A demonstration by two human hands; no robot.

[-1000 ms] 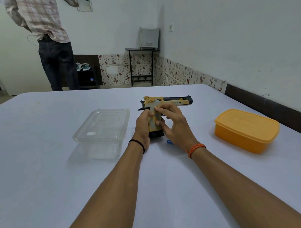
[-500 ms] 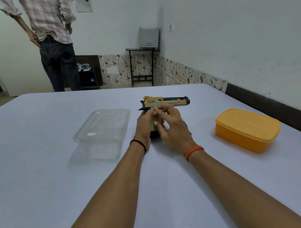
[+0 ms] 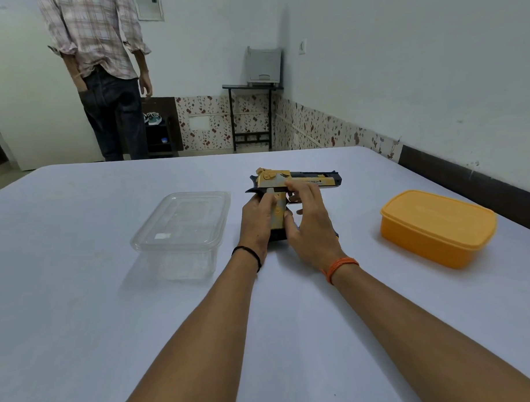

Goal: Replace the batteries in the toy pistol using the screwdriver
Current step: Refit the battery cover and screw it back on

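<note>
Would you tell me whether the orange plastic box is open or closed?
Closed: the orange plastic box has its matching lid seated flush over the rim.

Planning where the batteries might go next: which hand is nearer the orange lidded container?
Right. The right hand sits on the toy pistol, on the orange container's side; the left hand grips farther away.

Both my forearms reach forward over the counter [image 3: 81,297]. My left hand [image 3: 257,219] curls around the pistol [image 3: 277,212] handle from the left side. My right hand [image 3: 311,226] is on the right side, thumb on the handle, index finger stretched up toward the trigger area.
</note>
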